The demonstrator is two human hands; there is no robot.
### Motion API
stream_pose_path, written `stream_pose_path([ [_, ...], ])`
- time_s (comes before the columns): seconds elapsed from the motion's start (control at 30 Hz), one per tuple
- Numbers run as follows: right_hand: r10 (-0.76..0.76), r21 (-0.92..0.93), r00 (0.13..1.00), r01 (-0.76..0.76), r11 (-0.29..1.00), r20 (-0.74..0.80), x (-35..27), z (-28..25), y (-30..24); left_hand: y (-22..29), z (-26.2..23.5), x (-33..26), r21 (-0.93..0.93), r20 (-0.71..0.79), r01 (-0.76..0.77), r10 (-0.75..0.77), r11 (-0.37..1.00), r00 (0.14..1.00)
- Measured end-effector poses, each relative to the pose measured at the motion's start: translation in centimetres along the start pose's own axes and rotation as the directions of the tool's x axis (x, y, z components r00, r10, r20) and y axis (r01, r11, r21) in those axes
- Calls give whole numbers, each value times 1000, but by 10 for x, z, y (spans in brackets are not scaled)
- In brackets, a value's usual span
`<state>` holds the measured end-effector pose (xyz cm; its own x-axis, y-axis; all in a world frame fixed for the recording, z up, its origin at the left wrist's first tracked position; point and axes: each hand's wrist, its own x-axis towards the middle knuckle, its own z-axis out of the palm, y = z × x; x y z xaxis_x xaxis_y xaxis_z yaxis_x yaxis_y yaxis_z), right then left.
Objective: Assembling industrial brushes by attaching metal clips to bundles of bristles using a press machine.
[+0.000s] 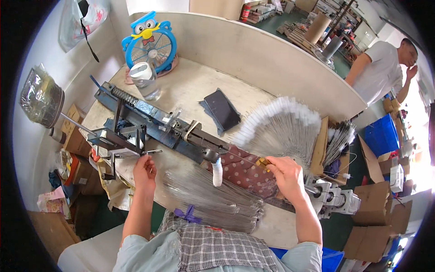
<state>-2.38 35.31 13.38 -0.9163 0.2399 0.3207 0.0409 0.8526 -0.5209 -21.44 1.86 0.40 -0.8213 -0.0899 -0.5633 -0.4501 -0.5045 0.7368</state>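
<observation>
Fingers of the right hand (286,174) pinch a brass piece (263,162); left hand (144,170) pinches a thin rod (154,152).

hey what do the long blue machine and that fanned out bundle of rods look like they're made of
The blue machine looks like painted steel: chipped blue paint, bare spring and bolts. The fanned rods look like thin grey metal wire with white tips, possibly plastic or bristle; too small to tell.

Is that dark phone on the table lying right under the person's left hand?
No, the dark phone lies farther back on the table, well apart from the left hand, which is at the blue metal machine.
</observation>
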Motion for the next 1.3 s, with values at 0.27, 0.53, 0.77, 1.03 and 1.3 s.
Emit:
stream_pose_path([
  [0.27,209,291,975,-223,930,80,-18,-8,19,-75,112,-139,365,712,-117,-196,924,674],
  [0.53,357,655,908,-407,636,217,-32,1,39,-125,149,-140,346,793,-165,-194,923,577],
  [0.77,-138,-9,990,139,990,21,-7,-10,14,-104,143,-139,273,636,-92,-108,958,764],
  [1.03,-25,-22,993,28,999,117,39,42,-9,-87,142,-138,201,576,155,-244,967,780],
  [1.3,251,301,908,-356,885,335,39,32,-7,-86,135,-132,287,662,32,-222,957,715],
])
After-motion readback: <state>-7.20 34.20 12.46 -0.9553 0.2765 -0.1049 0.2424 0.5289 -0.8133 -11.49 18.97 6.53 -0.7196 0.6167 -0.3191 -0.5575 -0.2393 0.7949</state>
